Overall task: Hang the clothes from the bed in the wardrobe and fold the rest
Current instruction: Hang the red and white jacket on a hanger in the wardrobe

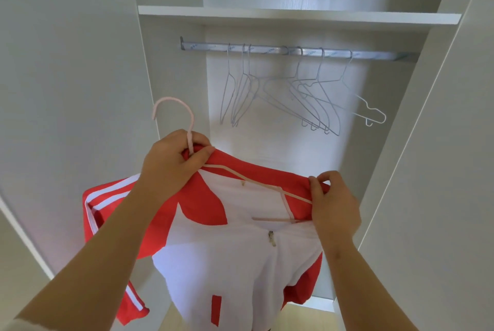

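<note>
While the left hand grips the pink hanger at its neck and the right hand pinches the red and white jacket at the shoulder, that shoulder could slip off. Farther back, the hook may miss the rail or bump the empty hangers.

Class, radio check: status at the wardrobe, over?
Left hand grips pink hanger. Right hand pinches jacket shoulder. Rail ahead, empty hangers on it.
</note>
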Motion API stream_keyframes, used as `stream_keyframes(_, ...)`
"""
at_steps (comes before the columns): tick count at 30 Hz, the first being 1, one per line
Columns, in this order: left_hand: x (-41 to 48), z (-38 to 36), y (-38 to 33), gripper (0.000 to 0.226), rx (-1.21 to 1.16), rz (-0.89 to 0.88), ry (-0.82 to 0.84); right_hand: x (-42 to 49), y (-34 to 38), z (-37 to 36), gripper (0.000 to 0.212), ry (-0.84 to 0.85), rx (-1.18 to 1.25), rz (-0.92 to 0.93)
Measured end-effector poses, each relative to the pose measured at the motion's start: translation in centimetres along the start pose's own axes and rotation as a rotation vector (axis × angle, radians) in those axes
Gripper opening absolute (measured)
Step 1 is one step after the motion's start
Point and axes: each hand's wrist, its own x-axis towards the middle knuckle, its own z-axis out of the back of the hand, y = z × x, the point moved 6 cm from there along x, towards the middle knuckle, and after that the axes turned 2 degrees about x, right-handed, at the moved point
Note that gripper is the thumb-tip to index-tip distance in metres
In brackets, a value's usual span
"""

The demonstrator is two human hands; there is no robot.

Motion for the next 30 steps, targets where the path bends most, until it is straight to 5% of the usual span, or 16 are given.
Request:
stream_keyframes(4, -0.7, -0.7, -1.5, 0.009, 0.178, -0.074, -0.079, -0.2, -0.4, -0.5, 0.021, 0.004, -0.002, -0.008)
stream_keyframes(9, -1.2, -3.2, -1.4, 0.025, 0.303, 0.117, -0.08, -1.4, 1.2, -1.5, 0.035, 0.119, 0.187, -0.013)
stream_keyframes(13, -1.9, -5.6, -2.6, 0.029, 0.302, 0.155, -0.04, -3.0, 4.6, -2.0, 0.006, 0.217, 0.347, 0.119)
stream_keyframes(17, -3.0, -8.2, -3.5, 0.029, 0.273, 0.155, 0.054, -4.0, 7.1, -2.3, 0.027, 0.245, 0.457, 0.209)
stream_keyframes(21, -2.8, -7.1, -2.5, 0.027, 0.219, 0.162, -0.019, -1.7, 3.1, -0.4, 0.01, 0.039, 0.242, 0.041)
stream_keyframes(26, -1.8, -5.9, -2.7, 0.025, 0.191, 0.146, -0.037, -1.2, -0.1, -1.1, 0.036, 0.081, -0.157, -0.06)
stream_keyframes(30, -1.4, -5.2, -2.6, 0.024, 0.187, 0.134, -0.062, -0.1, -2.0, -0.3, 0.036, 0.013, 0.068, -0.122)
